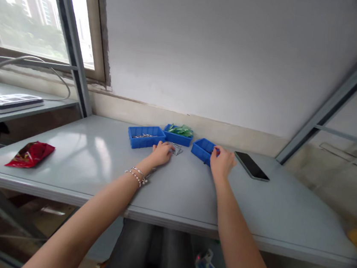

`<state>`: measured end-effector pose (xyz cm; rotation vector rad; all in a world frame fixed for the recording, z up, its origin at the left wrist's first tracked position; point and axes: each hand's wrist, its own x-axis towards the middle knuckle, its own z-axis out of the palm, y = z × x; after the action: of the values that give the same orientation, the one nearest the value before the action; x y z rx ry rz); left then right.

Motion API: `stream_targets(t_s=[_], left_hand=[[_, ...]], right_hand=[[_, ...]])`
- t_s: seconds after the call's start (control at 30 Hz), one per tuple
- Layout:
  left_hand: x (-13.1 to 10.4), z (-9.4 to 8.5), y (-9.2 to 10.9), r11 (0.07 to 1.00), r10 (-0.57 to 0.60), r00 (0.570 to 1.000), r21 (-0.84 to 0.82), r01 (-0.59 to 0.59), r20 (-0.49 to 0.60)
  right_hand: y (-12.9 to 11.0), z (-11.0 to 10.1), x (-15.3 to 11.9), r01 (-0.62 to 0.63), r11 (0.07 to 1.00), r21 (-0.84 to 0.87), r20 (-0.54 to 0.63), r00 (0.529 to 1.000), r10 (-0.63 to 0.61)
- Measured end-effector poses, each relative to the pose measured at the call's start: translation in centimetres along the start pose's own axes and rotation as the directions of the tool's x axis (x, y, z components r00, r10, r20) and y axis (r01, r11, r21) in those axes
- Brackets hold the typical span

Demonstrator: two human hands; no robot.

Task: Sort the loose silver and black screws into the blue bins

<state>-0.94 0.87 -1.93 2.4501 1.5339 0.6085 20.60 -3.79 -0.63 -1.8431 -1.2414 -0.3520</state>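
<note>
Bin trio, left hand at metal pieces, right hand at bin, grips unclear

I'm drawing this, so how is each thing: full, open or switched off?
Left blue bin: partly filled with metal pieces
Middle blue bin: holding green pieces
Right blue bin: contents unclear
Loose metal pieces: scattered on table
Phone: flat, screen dark
Red packet: lying down, apparently open
Left hand: at loose pieces
Right hand: at right bin's rim

The left hand lay beside loose metal pieces on the grey table. The right hand was at the rightmost blue bin, near a phone.
</note>
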Motion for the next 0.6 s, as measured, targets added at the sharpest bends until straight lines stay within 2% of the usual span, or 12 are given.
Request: stream_targets(t_s=[0.13, 0.27, 0.33, 0.5, 0.6], left_hand=[[0.1, 0.0, -0.2, 0.999, 0.007, 1.000, 0.042, -0.008, 0.017], [0.0, -0.2, -0.4, 0.996, -0.038, 0.998, 0.080, 0.041, -0.044], [0.0, -0.3, -0.6, 0.992, -0.080, 0.995, 0.094, 0.086, -0.061], [0.0, -0.5, -0.8, 0.975, -0.169, 0.985, 0.141, 0.171, -0.024], [0.0, -0.5, -0.9, 0.968, -0.182, 0.983, 0.172, 0.183, -0.020]], right_hand=[[-0.4, 0.1, -0.3, 0.018, 0.999, 0.047, -0.009, 1.000, -0.018], [-1.3, 0.3, -0.8, 0.076, 0.995, 0.072, 0.027, 0.997, -0.078], [-1.6, 0.5, -1.0, 0.119, 0.986, 0.114, 0.047, 0.991, -0.125], [-1.9, 1.5, -1.4, 0.278, 0.910, 0.307, 0.043, 0.951, -0.305], [-1.8, 2.1, -1.4, 0.303, 0.868, 0.393, 0.072, 0.931, -0.358]])
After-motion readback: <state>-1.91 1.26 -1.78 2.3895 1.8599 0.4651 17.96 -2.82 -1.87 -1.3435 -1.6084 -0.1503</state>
